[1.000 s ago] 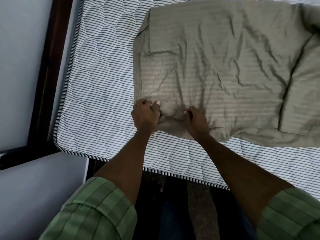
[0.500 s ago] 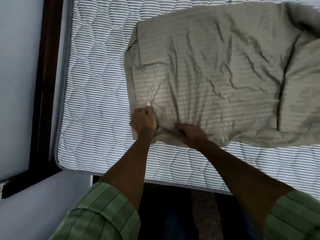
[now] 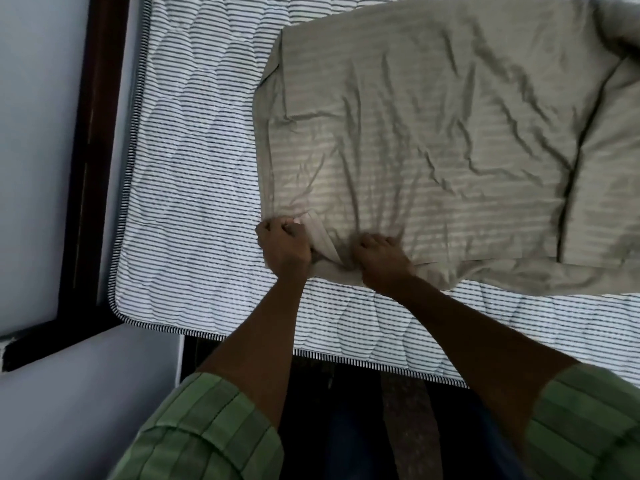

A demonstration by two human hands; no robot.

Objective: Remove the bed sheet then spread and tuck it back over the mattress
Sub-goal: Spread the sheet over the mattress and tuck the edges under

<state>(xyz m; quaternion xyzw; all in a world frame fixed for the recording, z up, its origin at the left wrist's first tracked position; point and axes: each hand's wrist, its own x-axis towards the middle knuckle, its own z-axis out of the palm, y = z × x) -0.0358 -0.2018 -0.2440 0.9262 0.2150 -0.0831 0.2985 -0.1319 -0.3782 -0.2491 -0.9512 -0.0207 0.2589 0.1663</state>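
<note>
Mattress [image 3: 194, 188] bears sheet [image 3: 433, 140], both hands gripping

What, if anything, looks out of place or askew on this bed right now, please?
The olive bed sheet lies folded and creased, covering only part of the striped mattress, whose left side and near edge are bare. The left hand and right hand each bunch its near corner in a grip. No damage shows.

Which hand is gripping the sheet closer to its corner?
The left hand: it grips the sheet at its near left corner. The right hand grips the near edge further in.
</note>
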